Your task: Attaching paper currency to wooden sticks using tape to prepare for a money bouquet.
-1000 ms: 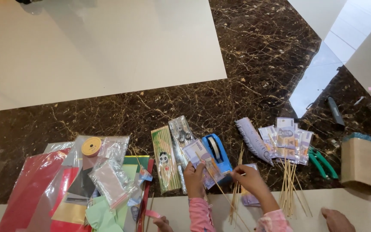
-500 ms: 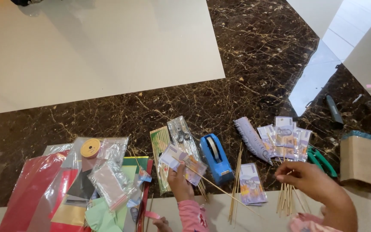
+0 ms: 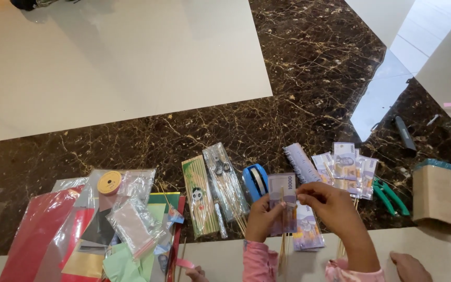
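In the head view, the person is sitting at a dark marble floor point(image 3: 298, 78) with many craft things spread in front. The left hand point(image 3: 261, 216) is holding a purple banknote point(image 3: 283, 201) upright, with the fingers closed on its left edge. The right hand point(image 3: 330, 206) is meeting it from 3 o'clock, and its fingertips are pinching together on the right edge of the same banknote. A thin wooden stick point(image 3: 283, 256) is hanging below the banknote, towards 6 o'clock; it seems to be attached behind the note, but I cannot tell this for sure because the hands are covering the place.

At 12 o'clock from the left hand, a blue tape dispenser point(image 3: 256, 181) is lying just beside it. At 10 o'clock, a clear packet with small scissors point(image 3: 224, 180) and a green packet of bamboo sticks point(image 3: 199, 203) are lying side by side. At 1 o'clock from the right hand, a fan of more banknotes on sticks point(image 3: 346, 167) is lying on the floor, and green pliers point(image 3: 390, 196) are resting near them at 3 o'clock. A brown paper bag point(image 3: 439, 196) is standing further right. Another banknote point(image 3: 309, 235) is lying flat under the hands. Far to the left, sheets of coloured paper point(image 3: 37, 235) and a yellow ribbon spool point(image 3: 109, 183) are lying together.
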